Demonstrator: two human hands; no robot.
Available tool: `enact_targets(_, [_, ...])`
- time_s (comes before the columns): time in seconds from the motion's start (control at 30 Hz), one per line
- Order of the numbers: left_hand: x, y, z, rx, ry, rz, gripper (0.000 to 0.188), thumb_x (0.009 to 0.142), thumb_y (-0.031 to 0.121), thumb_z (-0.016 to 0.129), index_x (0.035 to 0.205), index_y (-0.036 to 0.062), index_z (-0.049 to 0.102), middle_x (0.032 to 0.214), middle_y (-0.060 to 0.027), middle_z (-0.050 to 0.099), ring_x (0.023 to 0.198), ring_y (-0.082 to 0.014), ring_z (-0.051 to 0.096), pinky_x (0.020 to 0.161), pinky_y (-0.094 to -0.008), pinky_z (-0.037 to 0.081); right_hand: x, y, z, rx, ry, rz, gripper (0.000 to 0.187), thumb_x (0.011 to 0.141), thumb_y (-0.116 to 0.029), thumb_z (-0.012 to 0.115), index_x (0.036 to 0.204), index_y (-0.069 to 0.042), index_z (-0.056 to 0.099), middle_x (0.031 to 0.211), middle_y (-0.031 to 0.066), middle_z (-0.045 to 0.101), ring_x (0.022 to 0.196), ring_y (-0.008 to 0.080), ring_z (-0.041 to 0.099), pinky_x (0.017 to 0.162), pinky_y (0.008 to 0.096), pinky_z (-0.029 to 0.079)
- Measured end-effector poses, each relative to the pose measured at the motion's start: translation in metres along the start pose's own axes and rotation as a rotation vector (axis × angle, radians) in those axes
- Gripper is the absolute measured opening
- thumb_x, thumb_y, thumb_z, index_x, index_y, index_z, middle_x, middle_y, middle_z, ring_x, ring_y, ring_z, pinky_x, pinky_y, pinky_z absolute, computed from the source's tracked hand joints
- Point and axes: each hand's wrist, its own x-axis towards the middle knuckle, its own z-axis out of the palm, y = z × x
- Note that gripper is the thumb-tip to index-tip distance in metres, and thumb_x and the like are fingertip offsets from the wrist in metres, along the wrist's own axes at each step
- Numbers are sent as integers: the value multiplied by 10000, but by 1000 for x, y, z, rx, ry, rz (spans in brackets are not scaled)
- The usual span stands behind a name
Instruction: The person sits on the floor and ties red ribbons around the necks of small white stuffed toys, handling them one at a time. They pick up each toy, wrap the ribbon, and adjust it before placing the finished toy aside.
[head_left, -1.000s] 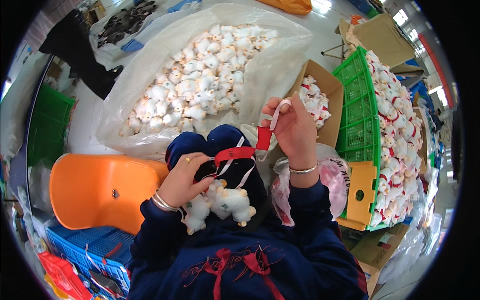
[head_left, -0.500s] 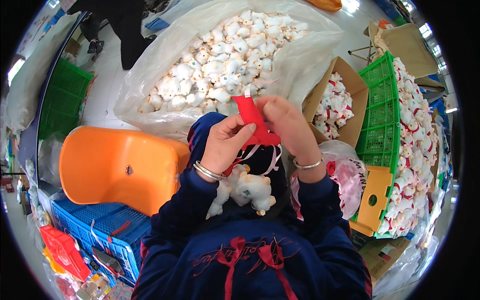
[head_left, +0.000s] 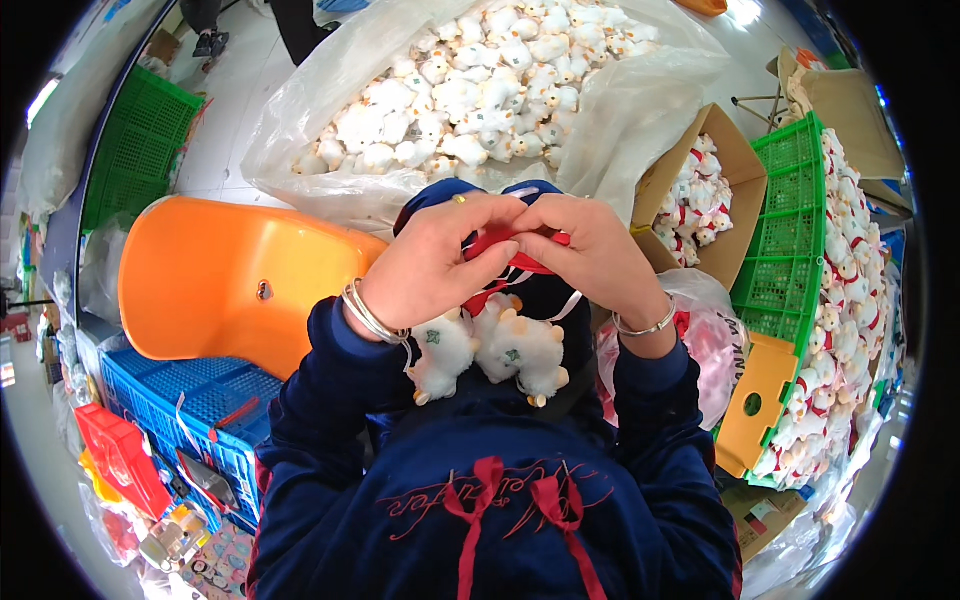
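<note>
Over my lap, my left hand [head_left: 425,262] and my right hand [head_left: 597,258] meet, thumbs and fingers pinching a small red cloth piece [head_left: 488,242] between them. The fingers cover much of it. White ribbon ends [head_left: 569,306] hang below the cloth. Just under my hands, two small white plush animals with tan feet, a left one [head_left: 443,352] and a right one [head_left: 525,350], lie side by side on my lap. Neither hand grips them.
Ahead lies a big plastic sheet bag [head_left: 275,130] heaped with white plush animals [head_left: 460,100]. At right are a cardboard box [head_left: 745,195], a green crate [head_left: 780,250] of red-scarfed plush and a pink-filled plastic bag [head_left: 715,345]. An orange chair [head_left: 200,280] and blue crate [head_left: 165,385] stand left.
My right hand has come down beside the left and now grips the red cloth too. The cloth, upright before, is lowered and mostly covered by fingers. The view has shifted slightly.
</note>
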Motion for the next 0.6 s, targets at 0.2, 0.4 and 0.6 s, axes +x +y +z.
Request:
enact_targets(0.2, [-22,4,-16,-294,-113,-379,162,971,123,702,1073,-2,696,895,-4,686,786,-47,604,699,-225,508,5,-17,11,40,-49,47,133,886,-124,711,923,2,691,789,109,664,684,223,616,641,328,489])
enact_targets(0.4, [-38,-10,-34,-506,-142,-387,123,982,111,692,1030,-2,687,880,19,675,777,-35,587,689,-216,490,11,-20,27,6,-121,-98,135,891,-114,719,920,5,663,797,103,667,693,205,624,641,310,489])
enact_targets(0.6, [-49,-11,-53,-488,301,-443,81,952,62,704,1028,47,680,908,42,677,809,-32,597,720,-201,485,16,-24,39,131,112,60,192,887,-122,741,998,0,643,867,113,666,717,259,630,662,335,501])
